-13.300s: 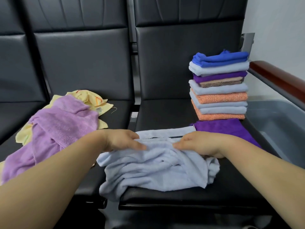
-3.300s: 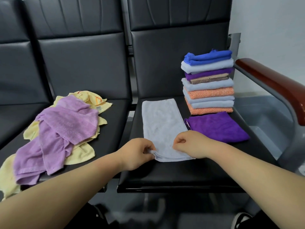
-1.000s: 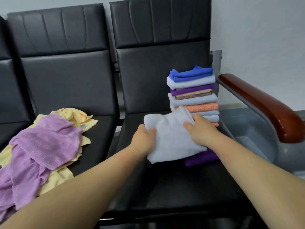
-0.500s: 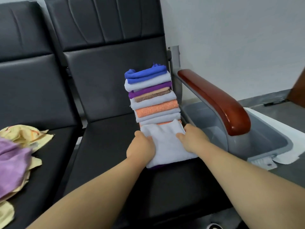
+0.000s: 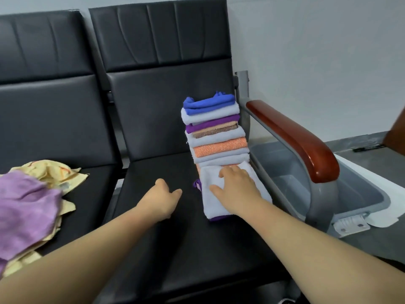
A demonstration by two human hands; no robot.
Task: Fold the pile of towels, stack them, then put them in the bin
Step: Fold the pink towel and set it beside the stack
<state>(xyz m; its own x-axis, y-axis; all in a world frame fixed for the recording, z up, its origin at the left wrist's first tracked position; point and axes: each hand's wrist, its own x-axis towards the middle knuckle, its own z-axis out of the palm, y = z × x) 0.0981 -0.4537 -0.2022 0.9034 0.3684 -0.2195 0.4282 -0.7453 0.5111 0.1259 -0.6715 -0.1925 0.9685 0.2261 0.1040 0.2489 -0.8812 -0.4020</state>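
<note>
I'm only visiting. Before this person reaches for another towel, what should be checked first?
1. Pale blue towel folded, lying flat on the purple towel: ok.
2. Right hand resting flat on it, not gripping: ok.
3. Left hand free, holding nothing: ok.
4. Tall stack upright: cannot tell; it looks tilted, perhaps from the wide lens.
5. All towels folded: not ok; lilac towel and yellow towel lie crumpled on the left seat.
6. Bin beside the armrest open: ok.

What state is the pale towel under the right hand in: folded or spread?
Folded: the pale towel lies as a small thick rectangle atop a purple towel.
</note>
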